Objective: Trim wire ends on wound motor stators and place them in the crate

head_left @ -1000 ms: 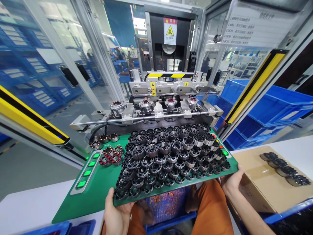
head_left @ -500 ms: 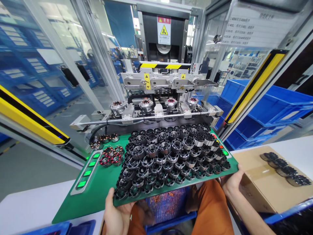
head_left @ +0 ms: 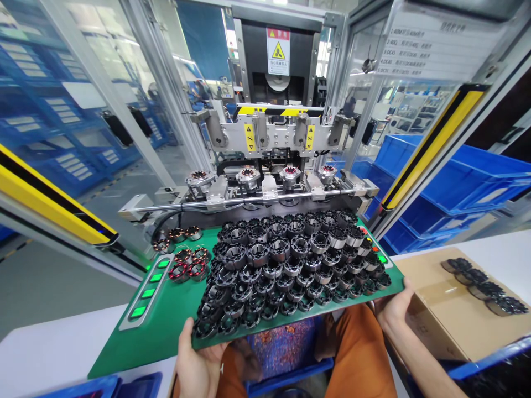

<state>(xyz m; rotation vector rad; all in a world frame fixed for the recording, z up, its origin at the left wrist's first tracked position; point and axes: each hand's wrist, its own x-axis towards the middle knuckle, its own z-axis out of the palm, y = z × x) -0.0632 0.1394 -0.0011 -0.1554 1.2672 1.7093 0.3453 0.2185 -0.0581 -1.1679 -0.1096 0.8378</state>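
Rows of dark motor stator cores, stacked in layers, cover much of a green worktop. At its front edge my left hand has its thumb against the rim, beside the nearest cores, and its fingers go underneath. My right hand grips the right front corner in the same way, its fingers partly hidden below. Several wound stators with copper and red wire sit on the left part of the worktop. Behind, wound stators are seated in the fixtures of a machine.
Green-lit buttons line the worktop's left side. Yellow-black posts flank the station. On the right, a cardboard box carries several more cores, near stacked blue crates. A blue bin with wire scraps lies below, between the legs.
On the machine's upper bar, the metal flaps have swung from lying flat to standing upright. Both hands and the stator cores stay where they were.
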